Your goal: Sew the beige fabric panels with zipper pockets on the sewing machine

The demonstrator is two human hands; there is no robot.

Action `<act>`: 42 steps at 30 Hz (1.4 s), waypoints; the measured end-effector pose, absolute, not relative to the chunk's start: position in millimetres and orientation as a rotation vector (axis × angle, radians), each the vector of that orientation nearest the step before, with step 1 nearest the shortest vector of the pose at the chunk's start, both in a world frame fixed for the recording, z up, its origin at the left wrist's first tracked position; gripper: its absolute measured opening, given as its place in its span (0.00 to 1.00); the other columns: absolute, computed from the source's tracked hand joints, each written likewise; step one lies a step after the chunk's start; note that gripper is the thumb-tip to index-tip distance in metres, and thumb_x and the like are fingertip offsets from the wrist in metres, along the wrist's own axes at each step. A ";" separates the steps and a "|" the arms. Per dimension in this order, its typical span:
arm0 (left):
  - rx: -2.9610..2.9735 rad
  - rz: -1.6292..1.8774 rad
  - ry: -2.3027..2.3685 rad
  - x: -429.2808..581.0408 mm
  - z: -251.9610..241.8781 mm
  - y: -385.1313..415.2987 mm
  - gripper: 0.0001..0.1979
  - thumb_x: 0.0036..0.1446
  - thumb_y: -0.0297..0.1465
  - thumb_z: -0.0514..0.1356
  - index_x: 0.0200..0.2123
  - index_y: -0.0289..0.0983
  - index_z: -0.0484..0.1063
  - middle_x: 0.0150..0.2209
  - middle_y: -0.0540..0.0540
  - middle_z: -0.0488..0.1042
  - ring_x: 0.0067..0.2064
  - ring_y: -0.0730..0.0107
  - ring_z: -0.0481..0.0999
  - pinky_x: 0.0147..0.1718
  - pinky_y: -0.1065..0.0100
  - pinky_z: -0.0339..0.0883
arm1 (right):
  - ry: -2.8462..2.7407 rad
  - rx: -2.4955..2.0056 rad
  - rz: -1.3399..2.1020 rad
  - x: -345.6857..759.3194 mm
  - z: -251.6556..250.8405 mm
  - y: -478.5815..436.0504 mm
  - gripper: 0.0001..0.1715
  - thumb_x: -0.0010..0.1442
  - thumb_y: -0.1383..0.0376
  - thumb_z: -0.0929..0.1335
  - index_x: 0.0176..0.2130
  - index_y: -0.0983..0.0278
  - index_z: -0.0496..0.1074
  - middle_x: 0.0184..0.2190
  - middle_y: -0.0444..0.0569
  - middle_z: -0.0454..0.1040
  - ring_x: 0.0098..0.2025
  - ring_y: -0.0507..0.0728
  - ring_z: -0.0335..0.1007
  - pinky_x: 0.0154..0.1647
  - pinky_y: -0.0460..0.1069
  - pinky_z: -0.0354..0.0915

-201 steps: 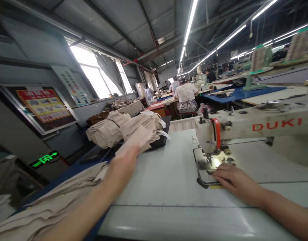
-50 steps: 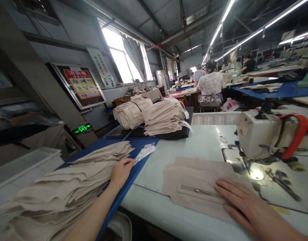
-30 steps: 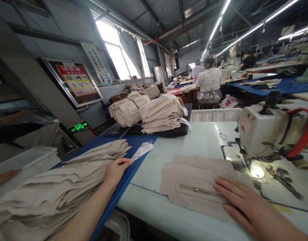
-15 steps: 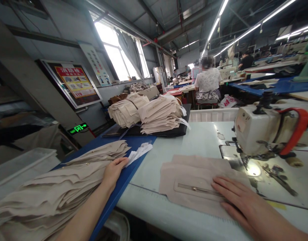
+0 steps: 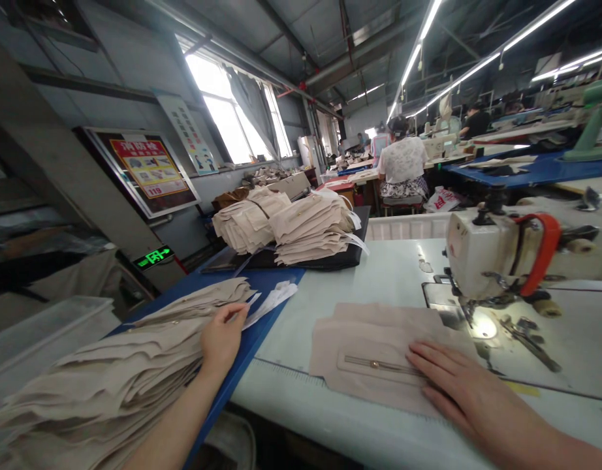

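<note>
My left hand (image 5: 223, 336) is closed in a pinch at the near end of a small stack of white labels (image 5: 276, 299). One white strip (image 5: 253, 300) sticks out from between the fingertips, apart from the stack. Under my right hand (image 5: 458, 382), fingers outstretched and flat, lies a beige fabric piece (image 5: 360, 326) with a zipper (image 5: 374, 364) set in it; the hand covers its right end. Just beyond that hand stands a sewing machine (image 5: 482, 254) with its lamp lit. Left of my left forearm, beige fabric pieces (image 5: 110, 365) lie in an overlapping pile.
Tied bundles of beige pieces (image 5: 311, 228) rest on a black pad (image 5: 325, 262) at the table's far side. A blue board (image 5: 242, 356) lies along the left. A translucent bin (image 5: 51, 326) stands at far left. A person (image 5: 403, 160) sits ahead, facing away.
My left hand's fingers have lifted slightly and curled, and a white strip now stands apart from the stack. My right hand stays flat on the fabric. The view has shifted a little.
</note>
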State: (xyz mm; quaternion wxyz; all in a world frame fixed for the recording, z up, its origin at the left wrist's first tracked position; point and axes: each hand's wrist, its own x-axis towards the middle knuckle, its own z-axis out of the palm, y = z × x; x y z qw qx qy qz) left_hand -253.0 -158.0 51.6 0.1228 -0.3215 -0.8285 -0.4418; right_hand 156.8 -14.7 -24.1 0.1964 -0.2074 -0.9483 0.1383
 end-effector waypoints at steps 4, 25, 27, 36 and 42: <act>-1.232 -1.205 -2.172 -215.4 59.4 -150.6 0.09 0.54 0.39 0.58 0.27 0.42 0.74 0.40 0.43 0.81 0.49 0.53 0.77 0.58 0.54 0.63 | -2.776 -0.637 0.416 150.4 -7.3 -22.1 0.26 0.70 0.59 0.62 0.63 0.64 0.68 0.64 0.55 0.66 0.64 0.64 0.64 0.65 0.61 0.62; -2.583 -0.826 -1.294 -16.4 -0.1 -17.7 0.12 0.64 0.24 0.51 0.34 0.38 0.74 0.34 0.45 0.79 0.38 0.64 0.79 0.40 0.65 0.75 | -2.763 -0.704 0.463 211.1 15.3 -38.2 0.32 0.71 0.56 0.61 0.66 0.73 0.61 0.67 0.63 0.59 0.69 0.65 0.53 0.70 0.57 0.49; -2.644 -0.736 -1.374 -18.2 -1.5 -15.5 0.12 0.63 0.24 0.51 0.36 0.39 0.75 0.36 0.45 0.80 0.39 0.64 0.79 0.41 0.65 0.75 | -2.774 -0.693 0.455 210.1 16.2 -37.1 0.32 0.72 0.56 0.61 0.66 0.74 0.61 0.67 0.63 0.59 0.69 0.65 0.53 0.70 0.57 0.49; -2.750 -0.604 -1.341 -25.6 3.0 -12.1 0.18 0.63 0.23 0.50 0.43 0.41 0.79 0.40 0.46 0.79 0.43 0.62 0.78 0.43 0.63 0.75 | -2.781 -0.686 0.420 205.9 17.7 -30.7 0.31 0.71 0.56 0.61 0.64 0.73 0.64 0.65 0.63 0.63 0.67 0.66 0.58 0.68 0.58 0.54; -2.698 -0.602 -1.172 -23.4 0.0 -9.7 0.17 0.64 0.20 0.48 0.42 0.37 0.77 0.42 0.43 0.79 0.44 0.63 0.78 0.47 0.62 0.75 | -2.795 -0.667 0.413 214.8 18.0 -40.3 0.30 0.72 0.57 0.61 0.64 0.73 0.63 0.65 0.61 0.63 0.67 0.64 0.58 0.69 0.56 0.51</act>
